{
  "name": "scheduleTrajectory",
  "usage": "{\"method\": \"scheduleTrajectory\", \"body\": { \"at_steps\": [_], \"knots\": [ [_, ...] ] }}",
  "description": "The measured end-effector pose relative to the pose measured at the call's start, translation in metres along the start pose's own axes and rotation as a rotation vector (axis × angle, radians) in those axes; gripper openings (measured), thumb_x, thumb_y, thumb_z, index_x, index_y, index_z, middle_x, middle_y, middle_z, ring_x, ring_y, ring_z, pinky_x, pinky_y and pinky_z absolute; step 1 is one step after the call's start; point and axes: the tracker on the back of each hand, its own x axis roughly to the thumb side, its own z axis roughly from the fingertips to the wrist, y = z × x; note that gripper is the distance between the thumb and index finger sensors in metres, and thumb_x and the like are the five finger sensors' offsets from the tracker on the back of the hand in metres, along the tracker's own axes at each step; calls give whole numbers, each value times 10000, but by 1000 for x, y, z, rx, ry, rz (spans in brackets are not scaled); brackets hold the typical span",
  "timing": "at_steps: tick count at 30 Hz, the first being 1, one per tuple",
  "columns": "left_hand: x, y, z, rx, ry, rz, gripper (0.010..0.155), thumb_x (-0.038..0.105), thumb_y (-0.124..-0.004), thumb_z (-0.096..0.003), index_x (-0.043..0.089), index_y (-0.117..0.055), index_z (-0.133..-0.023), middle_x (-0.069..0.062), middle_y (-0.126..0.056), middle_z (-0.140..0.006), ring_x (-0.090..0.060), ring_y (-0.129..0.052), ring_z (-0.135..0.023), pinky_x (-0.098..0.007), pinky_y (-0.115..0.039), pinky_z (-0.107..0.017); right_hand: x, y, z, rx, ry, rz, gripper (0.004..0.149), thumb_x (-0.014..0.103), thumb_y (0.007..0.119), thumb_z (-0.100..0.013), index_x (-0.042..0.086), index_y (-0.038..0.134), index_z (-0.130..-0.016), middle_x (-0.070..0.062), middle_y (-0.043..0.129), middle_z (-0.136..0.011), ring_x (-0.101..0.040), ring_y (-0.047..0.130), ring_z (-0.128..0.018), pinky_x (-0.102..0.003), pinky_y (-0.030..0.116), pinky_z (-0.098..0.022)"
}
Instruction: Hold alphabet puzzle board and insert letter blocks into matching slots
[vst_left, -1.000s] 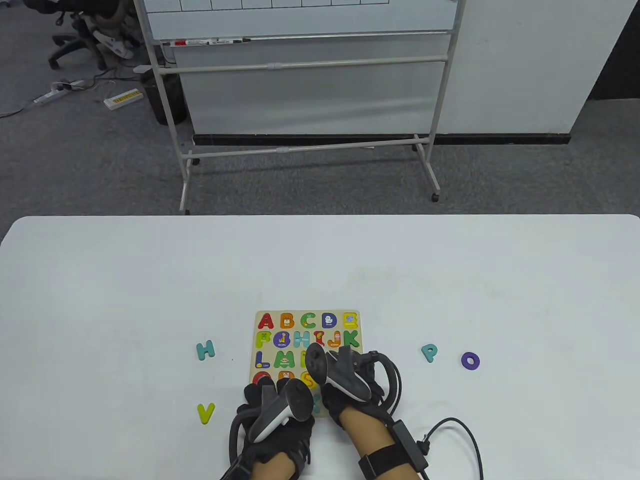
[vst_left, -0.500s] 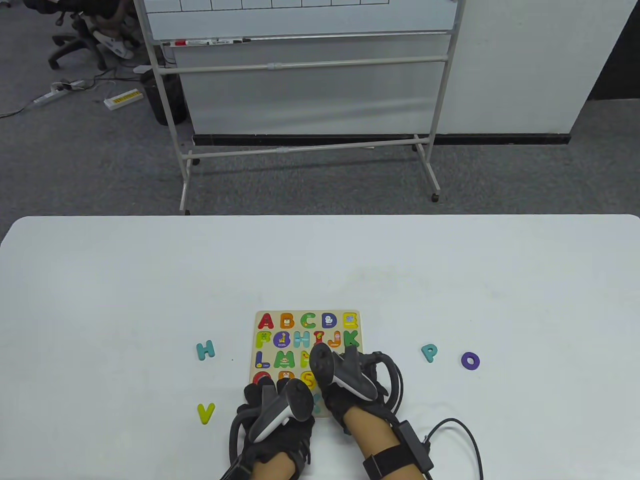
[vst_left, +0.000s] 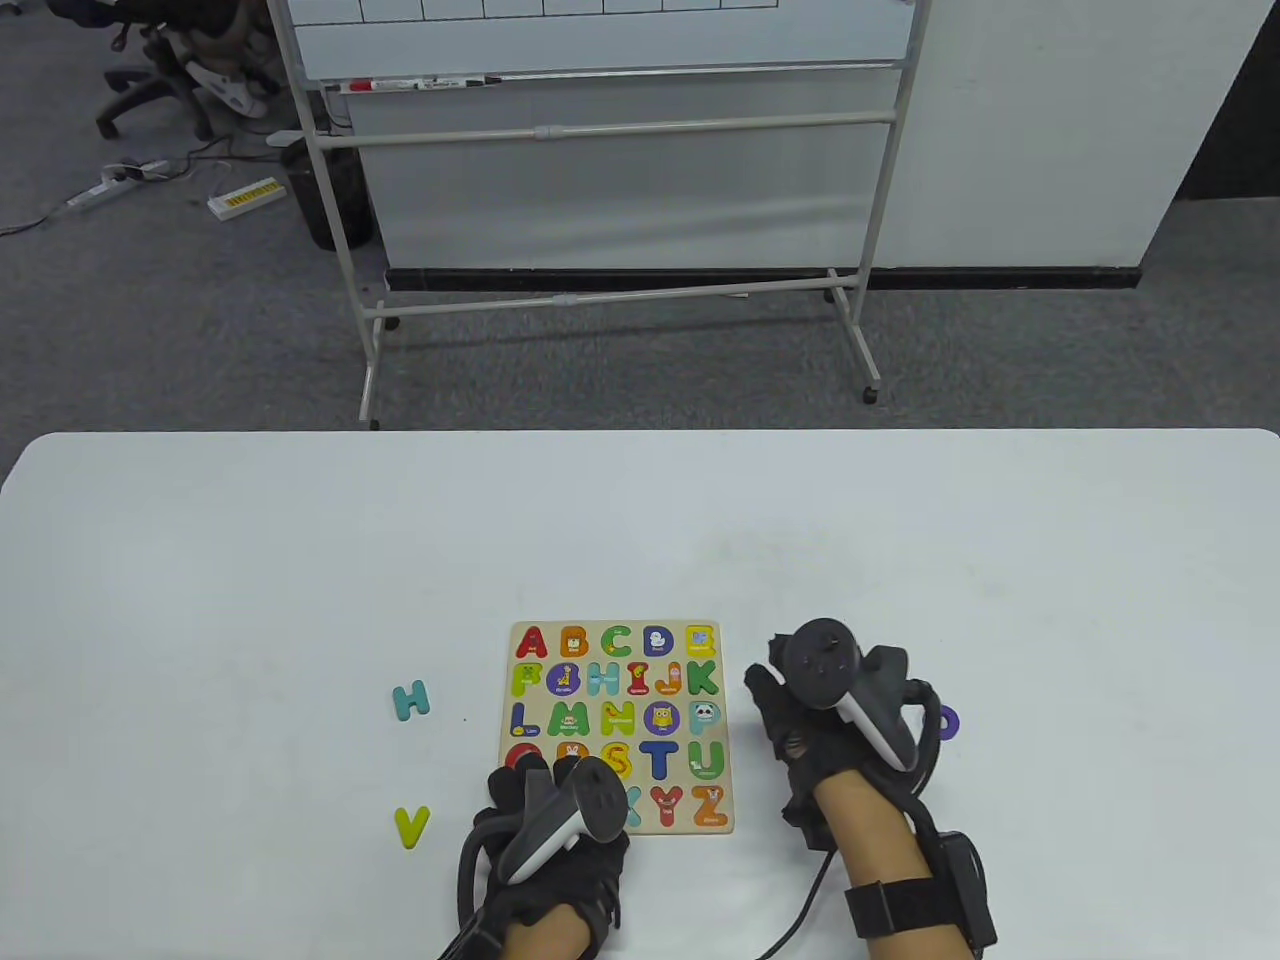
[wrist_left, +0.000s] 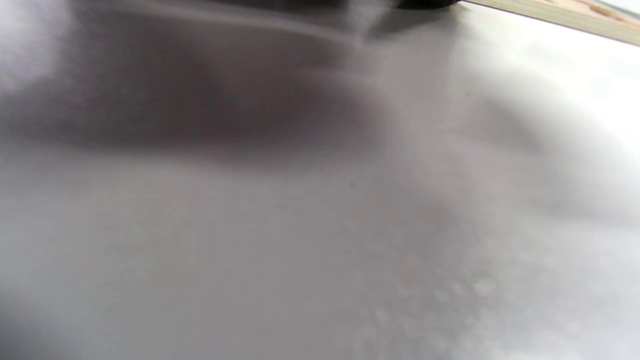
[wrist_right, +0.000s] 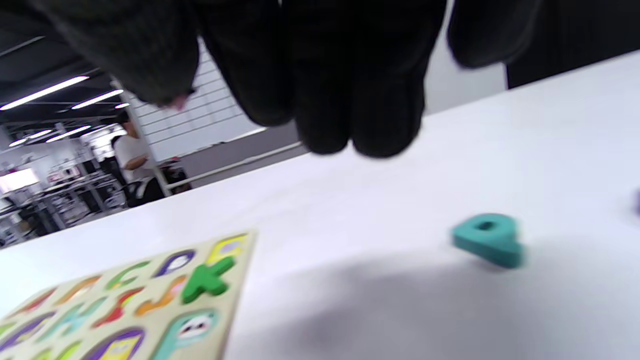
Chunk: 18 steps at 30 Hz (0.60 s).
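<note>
The wooden alphabet puzzle board (vst_left: 615, 625) lies at the table's front middle with most letters seated. My left hand (vst_left: 535, 772) rests on its front left corner and holds it down; the left wrist view shows only blurred table and the board's edge (wrist_left: 575, 20). My right hand (vst_left: 780, 700) hovers just right of the board, holding nothing. In the right wrist view its fingers (wrist_right: 325, 75) hang above the table, apart from the loose teal P (wrist_right: 490, 245) lying beyond them. The board (wrist_right: 240, 280) with its green K (wrist_right: 207, 282) shows at lower left.
A loose teal H (vst_left: 410, 700) and a yellow V (vst_left: 411, 826) lie left of the board. A purple O (vst_left: 948, 722) peeks out from behind my right hand's tracker. The white table stretches far behind the board. A whiteboard stand stands beyond the table.
My right hand has lifted off the board's lower right and swung right, now over the teal P. The board's N, O, P, T, U slots are uncovered. My left hand has stayed put.
</note>
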Motion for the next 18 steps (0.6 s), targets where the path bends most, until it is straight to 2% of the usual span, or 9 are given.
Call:
{"method": "scheduleTrajectory", "body": {
  "at_steps": [3, 7, 12, 18],
  "knots": [
    [0, 0, 0, 3, 0, -4, 840, 500, -481, -512, 40, -24, -1046, -365, 48, -1038, -653, 1, -928, -743, -209, -620, -28, -7, -4, 4, 79, -22, 636, 485, 795, -469, 202, 705, -1031, -141, 727, -1063, -413, 794, -951, -711, 458, -712],
    [0, 0, 0, 6, -2, -3, 841, 502, -482, -512, 41, -25, -1047, -363, 47, -1039, -652, 1, -929, -741, -208, -621, -61, -6, -8, 19, 175, 51, 670, 411, 827, -474, 228, 618, -1084, -134, 594, -1145, -441, 656, -1045, -720, 422, -720],
    [1, 0, 0, -6, 2, -19, 841, 504, -468, -510, 42, -9, -1042, -362, 53, -1036, -652, 8, -930, -740, -202, -626, -96, 4, -9, 78, 269, 88, 639, 327, 851, -468, 218, 651, -1065, -148, 581, -1137, -487, 626, -1044, -692, 477, -716],
    [0, 0, 0, -11, -1, -14, 843, 504, -471, -511, 43, -6, -1041, -362, 74, -1034, -650, 14, -928, -740, -200, -625, -111, 17, -9, 65, 285, 210, 721, 370, 867, -461, 276, 556, -1105, -131, 547, -1144, -453, 637, -1031, -654, 518, -717]
  ]
}}
